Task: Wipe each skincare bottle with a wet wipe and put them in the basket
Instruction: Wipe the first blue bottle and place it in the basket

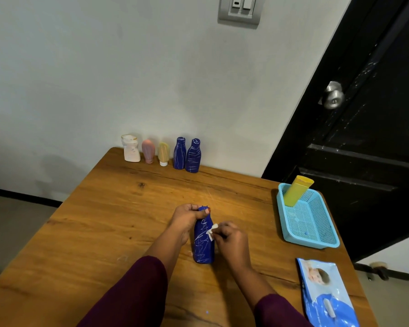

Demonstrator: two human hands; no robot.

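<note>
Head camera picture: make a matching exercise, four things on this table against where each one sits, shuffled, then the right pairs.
1 yellow bottle
2 white bottle
3 wet wipe pack
4 scrap of wipe

A pinched in the right hand against the held blue bottle
B leftmost thing standing by the wall
C leaning in the basket
D flat at the table's near right edge

Pairs: 1-C, 2-B, 3-D, 4-A
</note>
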